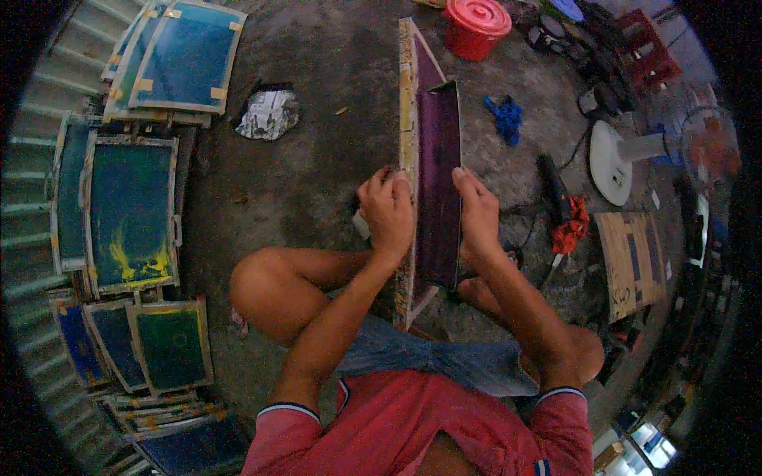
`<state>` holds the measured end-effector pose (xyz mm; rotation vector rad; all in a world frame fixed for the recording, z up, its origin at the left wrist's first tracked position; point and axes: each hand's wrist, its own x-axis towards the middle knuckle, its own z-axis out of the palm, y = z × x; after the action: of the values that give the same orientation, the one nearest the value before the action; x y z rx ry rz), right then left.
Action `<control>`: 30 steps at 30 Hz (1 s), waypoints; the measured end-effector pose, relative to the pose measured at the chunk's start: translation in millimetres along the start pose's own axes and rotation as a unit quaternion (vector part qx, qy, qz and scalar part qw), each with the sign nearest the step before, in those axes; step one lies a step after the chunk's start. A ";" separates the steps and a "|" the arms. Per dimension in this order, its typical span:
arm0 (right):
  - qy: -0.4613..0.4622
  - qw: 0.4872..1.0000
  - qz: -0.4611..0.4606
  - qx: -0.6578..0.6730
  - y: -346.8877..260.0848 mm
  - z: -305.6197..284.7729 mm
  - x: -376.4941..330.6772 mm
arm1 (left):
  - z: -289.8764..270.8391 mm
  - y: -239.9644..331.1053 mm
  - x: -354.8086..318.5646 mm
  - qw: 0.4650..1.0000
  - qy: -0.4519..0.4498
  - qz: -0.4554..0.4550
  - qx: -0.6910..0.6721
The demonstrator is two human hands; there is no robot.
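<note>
A screen-printing frame [407, 127] stands on edge between my knees, its worn, yellowish wooden side turned up and purple mesh showing on its right face. My left hand [386, 210] is closed over the frame's wooden edge, near the middle. A long, dark trough-like scoop coater [446, 135] lies along the mesh, its inside stained purple. Its right rim is gripped by my right hand [479, 210], the thumb and fingers bent over the edge. I cannot see the fingertips under the coater.
Several screens [131, 214] lean by the corrugated wall at left. On the floor are crumpled foil [270, 113], a red lidded bucket [475, 30], a blue cloth [506, 119], a red rag [570, 226], a white pedestal base [613, 163] and a cardboard sheet [629, 262].
</note>
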<state>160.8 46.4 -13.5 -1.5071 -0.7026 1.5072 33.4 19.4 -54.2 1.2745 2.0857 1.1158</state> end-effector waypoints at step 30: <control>-0.063 0.943 0.131 0.300 -4.5 -108.3 0.9 | -102.1 20.8 -120.4 0.944 -0.278 -0.037 -0.175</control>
<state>267.5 29.4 -21.8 -1.0648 -0.0797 1.8198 27.9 -122.9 17.1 1.1534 1.4337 0.9051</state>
